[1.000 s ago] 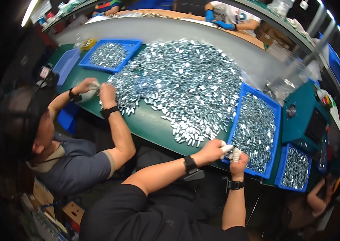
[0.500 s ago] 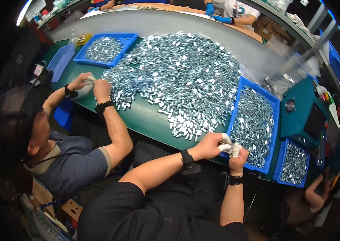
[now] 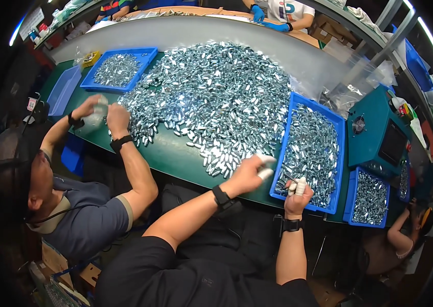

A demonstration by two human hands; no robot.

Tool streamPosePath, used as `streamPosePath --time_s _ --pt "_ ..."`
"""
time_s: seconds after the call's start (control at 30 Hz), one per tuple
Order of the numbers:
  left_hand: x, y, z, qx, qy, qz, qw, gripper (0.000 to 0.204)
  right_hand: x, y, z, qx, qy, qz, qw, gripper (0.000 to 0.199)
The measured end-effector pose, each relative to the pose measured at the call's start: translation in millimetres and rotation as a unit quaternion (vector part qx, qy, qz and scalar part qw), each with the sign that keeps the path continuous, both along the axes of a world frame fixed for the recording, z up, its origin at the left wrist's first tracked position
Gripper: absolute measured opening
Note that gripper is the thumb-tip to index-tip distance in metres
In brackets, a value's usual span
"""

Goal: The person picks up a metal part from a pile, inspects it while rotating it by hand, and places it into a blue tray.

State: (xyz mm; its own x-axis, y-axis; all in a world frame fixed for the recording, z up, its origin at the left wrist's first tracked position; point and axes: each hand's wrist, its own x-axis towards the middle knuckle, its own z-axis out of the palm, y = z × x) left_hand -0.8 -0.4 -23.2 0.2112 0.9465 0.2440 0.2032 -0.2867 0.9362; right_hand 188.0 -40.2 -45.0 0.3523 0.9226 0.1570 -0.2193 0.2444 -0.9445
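Note:
A large heap of small shiny metal parts point(image 3: 226, 87), long with narrowed ends, covers much of the green table point(image 3: 163, 156). My left hand point(image 3: 247, 173), its fingertips wrapped in white, is over the table's near edge at the heap's lower right. Its thumb and fingers are apart, slightly blurred, with nothing visible between them. At the near end of a blue tray point(image 3: 339, 169) full of such parts, my right hand point(image 3: 296, 198) is closed. Between its white-wrapped fingertips a small thin dark piece point(image 3: 289, 178) sticks out; its exact kind is too small to tell.
A co-worker point(image 3: 81, 204) sits at left, hands at the heap's edge. Another blue tray point(image 3: 145, 64) and an emptier blue bin point(image 3: 64, 92) stand behind. To the right are a green machine point(image 3: 375, 125) and a smaller tray point(image 3: 352, 212). A grey partition point(image 3: 196, 23) borders the far side.
My hands were together at the tray's near corner; the left has moved away, leftward and up toward the heap, its fingers apart. The right stays near the tray. The whole view has shifted slightly.

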Motion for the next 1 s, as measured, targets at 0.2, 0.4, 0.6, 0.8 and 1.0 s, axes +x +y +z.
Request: streamPosePath --time_s 0.2,0.4,0.6,0.8,1.0 --pt "-70.7 21.7 -15.0 0.091 0.330 0.242 0.908 0.029 6.1 0.9 -2.4 -0.003 -0.047 0.021 0.999 0.036" --pt "-81.5 27.4 -22.4 0.139 0.293 0.195 0.926 0.022 1.0 -2.5 2.1 -0.011 -0.046 0.018 0.999 0.036" --pt "-35.0 -3.7 -1.8 -0.238 -0.156 -0.066 0.957 0.017 1.0 -0.6 4.9 -0.038 -0.127 0.062 0.989 0.041" --pt "-9.2 -15.1 3.1 -0.207 -0.175 -0.099 0.958 0.016 -0.1 0.4 9.0 -0.029 -0.214 0.081 0.973 0.041" --pt "-9.0 -17.6 6.4 -0.107 -0.050 -0.105 0.987 0.015 -2.8 0.7 11.4 -0.001 -0.300 0.085 0.950 0.038"
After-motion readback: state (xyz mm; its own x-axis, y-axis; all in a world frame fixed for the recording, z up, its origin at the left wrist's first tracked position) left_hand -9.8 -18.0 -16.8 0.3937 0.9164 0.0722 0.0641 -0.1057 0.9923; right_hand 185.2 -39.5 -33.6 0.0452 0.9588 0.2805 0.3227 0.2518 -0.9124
